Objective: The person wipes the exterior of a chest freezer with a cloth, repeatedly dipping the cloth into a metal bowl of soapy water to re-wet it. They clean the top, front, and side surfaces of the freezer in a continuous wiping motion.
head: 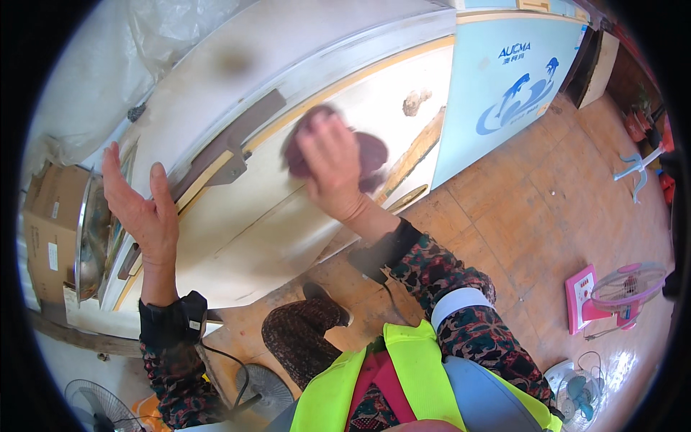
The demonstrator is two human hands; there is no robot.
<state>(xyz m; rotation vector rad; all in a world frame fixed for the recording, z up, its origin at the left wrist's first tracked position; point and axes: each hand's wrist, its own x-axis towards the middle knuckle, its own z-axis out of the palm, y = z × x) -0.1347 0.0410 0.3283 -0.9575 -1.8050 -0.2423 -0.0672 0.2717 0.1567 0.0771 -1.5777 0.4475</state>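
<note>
My right hand (332, 167) presses a dark maroon cloth (374, 154) against the cream-white front panel (253, 237) of a worn chest freezer; hand and cloth are blurred. Peeled and rusty patches (418, 137) mark the panel to the right of the cloth. My left hand (143, 216) is held up with fingers and thumb apart and nothing in it, near the left end of the freezer's lid edge. Whether it touches that edge I cannot tell. Between the hands, a brown handle (232, 167) sits on the lid rim.
A light blue AUCMA freezer (507, 81) adjoins on the right. Cardboard boxes (46, 232) and a metal basin (94, 237) stand at the left. On the tiled floor (502, 227) are a pink fan (621, 297), a blue-bladed fan (577, 397) and a round fan base (263, 389).
</note>
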